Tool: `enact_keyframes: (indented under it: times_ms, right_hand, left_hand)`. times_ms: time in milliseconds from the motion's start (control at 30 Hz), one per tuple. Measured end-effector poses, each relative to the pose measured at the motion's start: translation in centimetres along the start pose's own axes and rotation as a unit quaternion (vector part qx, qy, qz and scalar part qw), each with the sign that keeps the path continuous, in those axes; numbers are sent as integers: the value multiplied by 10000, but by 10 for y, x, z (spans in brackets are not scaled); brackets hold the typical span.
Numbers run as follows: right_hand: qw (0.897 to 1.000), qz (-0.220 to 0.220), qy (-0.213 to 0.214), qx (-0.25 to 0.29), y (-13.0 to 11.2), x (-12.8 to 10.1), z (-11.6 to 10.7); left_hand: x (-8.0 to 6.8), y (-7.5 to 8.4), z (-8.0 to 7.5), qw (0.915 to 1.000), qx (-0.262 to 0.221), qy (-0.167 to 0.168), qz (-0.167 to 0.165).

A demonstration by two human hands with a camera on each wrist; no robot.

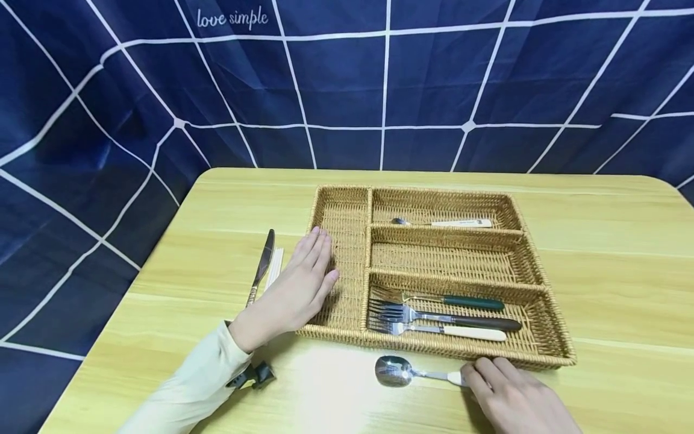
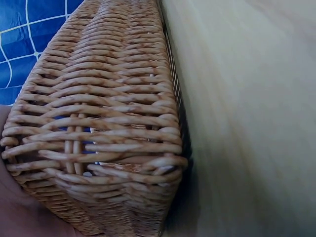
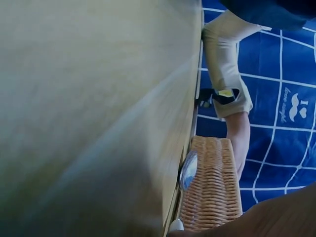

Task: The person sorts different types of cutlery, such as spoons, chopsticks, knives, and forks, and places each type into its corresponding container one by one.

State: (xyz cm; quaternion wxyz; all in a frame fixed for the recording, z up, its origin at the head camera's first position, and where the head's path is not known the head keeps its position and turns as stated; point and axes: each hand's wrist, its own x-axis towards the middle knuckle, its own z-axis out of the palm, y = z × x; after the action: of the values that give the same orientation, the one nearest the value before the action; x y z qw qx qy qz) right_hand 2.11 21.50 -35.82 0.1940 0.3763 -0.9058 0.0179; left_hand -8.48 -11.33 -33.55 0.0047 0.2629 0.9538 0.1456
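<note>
A wicker tray (image 1: 412, 345) with several compartments stands on the table. My left hand (image 1: 295, 286) lies across its left wall, fingers straight and thumb spread. In the left wrist view the woven side (image 2: 98, 98) fills much of the picture, with part of the hand at its left edge. In front of the tray, my right hand (image 1: 512, 395) pinches the white handle end of a metal spoon (image 1: 393, 371), whose bowl points left. The right wrist view shows the spoon's bowl (image 3: 188, 171) beside the tray, low over the tabletop.
Three forks (image 1: 455, 319) lie in the tray's front compartment. A white-handled utensil (image 1: 461, 223) lies in the back one. Left of the tray are a table knife (image 1: 264, 259) and white chopsticks (image 1: 275, 268). A blue checked curtain (image 1: 341, 78) hangs behind the table.
</note>
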Motion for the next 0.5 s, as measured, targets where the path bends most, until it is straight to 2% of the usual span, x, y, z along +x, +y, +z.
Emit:
enact_keyframes:
  times_ms: [267, 500]
  right_hand:
    - [9995, 189, -84, 226, -4, -1, 1]
    - [9980, 312, -445, 337, -3, -7, 5]
  left_hand:
    - [0, -1, -1, 10000, 49, -54, -24]
    - [1, 0, 0, 10000, 50, -40, -11]
